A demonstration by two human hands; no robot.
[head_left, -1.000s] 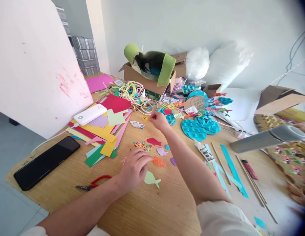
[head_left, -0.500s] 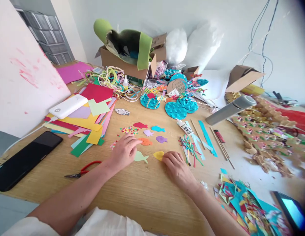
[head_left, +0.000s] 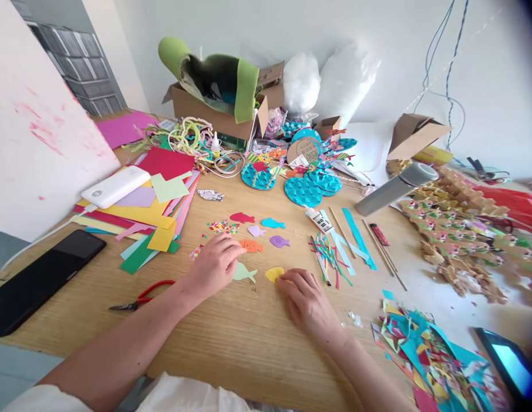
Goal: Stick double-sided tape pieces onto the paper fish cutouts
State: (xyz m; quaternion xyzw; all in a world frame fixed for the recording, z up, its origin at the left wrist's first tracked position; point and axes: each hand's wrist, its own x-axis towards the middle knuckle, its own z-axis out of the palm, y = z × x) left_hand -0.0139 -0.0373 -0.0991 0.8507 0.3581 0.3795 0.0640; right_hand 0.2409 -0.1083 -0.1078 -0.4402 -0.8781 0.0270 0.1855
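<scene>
My left hand [head_left: 215, 260], loosely curled, lay at the orange fish [head_left: 252, 246]; right of that and nearer me, my bent-fingered right hand [head_left: 308, 300] covered one end of the yellow fish [head_left: 274, 274], pinch unclear. A careless left sweep could have scattered the paper bits [head_left: 223, 227] beyond the orange fish.

Found phone [head_left: 47, 280] at left of table [head_left: 231, 349] and scissors [head_left: 143, 296] to its right. Noted paper [head_left: 163, 236] behind both, with power bank [head_left: 115, 187] on top. Logged fish [head_left: 280, 241] at centre, glue [head_left: 318, 219] to their right, flask [head_left: 394, 190] farther right. Recorded scraps [head_left: 424, 343] at front right, box [head_left: 193, 106] at rear.
</scene>
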